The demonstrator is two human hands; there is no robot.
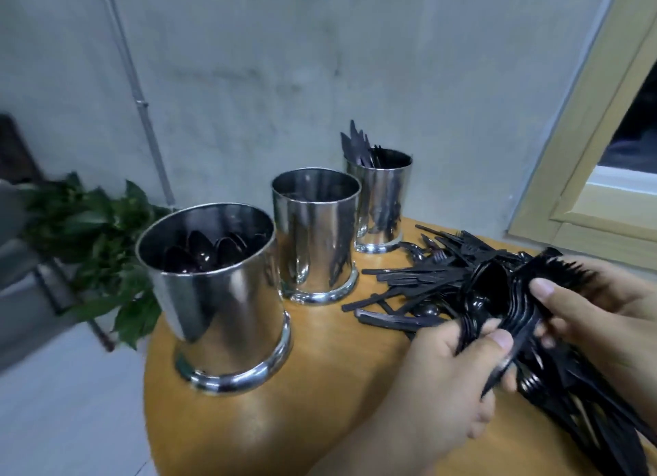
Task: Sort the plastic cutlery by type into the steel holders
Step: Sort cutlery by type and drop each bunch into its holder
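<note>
While the round wooden table [320,386] is carrying three steel holders, spoons in the near holder [213,290], the middle holder [316,237] apparently empty, knives in the far holder [380,198], a loose cutlery pile [433,283] is awaiting sorting. The left hand [444,379] and right hand [604,308] are both curling around a fork bundle [526,308], seemingly squaring it; next, it probably needs carrying to the middle holder.

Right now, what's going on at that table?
A person is sorting black plastic cutlery. Both the left hand and right hand grip a stacked bunch of forks over the loose pile. The near holder has spoons, the far holder knives, and the middle holder looks empty.
</note>
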